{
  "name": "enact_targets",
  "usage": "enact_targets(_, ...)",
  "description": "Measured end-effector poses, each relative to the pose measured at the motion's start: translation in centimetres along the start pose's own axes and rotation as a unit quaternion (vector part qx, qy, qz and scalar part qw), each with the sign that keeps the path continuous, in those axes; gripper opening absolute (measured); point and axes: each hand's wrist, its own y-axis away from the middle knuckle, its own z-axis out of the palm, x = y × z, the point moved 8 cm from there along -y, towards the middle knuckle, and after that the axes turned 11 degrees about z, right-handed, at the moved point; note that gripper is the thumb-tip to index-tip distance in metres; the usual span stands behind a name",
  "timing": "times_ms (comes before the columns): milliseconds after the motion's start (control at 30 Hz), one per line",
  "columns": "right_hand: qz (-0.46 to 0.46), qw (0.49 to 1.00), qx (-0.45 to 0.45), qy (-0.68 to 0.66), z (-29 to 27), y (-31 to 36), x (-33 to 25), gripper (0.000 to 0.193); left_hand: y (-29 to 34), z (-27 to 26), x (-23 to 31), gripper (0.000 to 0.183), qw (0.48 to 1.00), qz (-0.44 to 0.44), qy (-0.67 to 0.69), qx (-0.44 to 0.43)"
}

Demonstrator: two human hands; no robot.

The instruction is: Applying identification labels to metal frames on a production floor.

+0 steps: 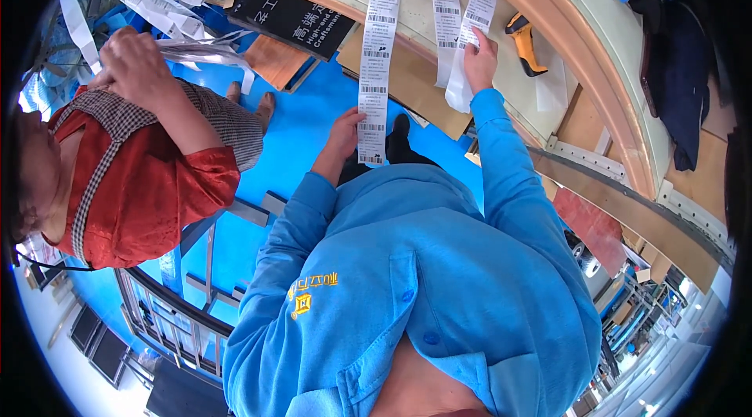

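Well, the left hand (341, 136) pinches a long label strip (379, 48), its end hanging below the fingers — the right hand (481, 64) grips a second strip (480, 6), a yellow-and-black tool (526, 46) right of those fingers.

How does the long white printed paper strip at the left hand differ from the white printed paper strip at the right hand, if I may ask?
The left white paper strip hangs nearly straight, while the right white paper strip curves at its bottom. The left hand touches the left strip near its lower end; the right hand holds the right strip above that curve. Both carry dark printing.
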Motion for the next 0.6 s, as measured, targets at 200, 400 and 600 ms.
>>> enact_targets(200, -0.009, 1.000, 0.004, 0.000, 0.0, -0.1, -0.1, 0.041, 0.1, -0.3, 0.5, 0.037, 1.000, 0.006, 0.006, 0.009)
enact_targets(400, -0.027, 1.000, 0.011, 0.011, 0.3, -0.4, 0.4, 0.041, 0.0, -0.7, 0.7, 0.038, 1.000, 0.017, 0.007, 0.004)
enact_targets(600, -0.028, 1.000, 0.009, 0.008, 0.5, -0.2, 0.4, 0.041, 0.6, -1.0, 0.9, 0.038, 0.999, 0.036, 0.017, 0.010)
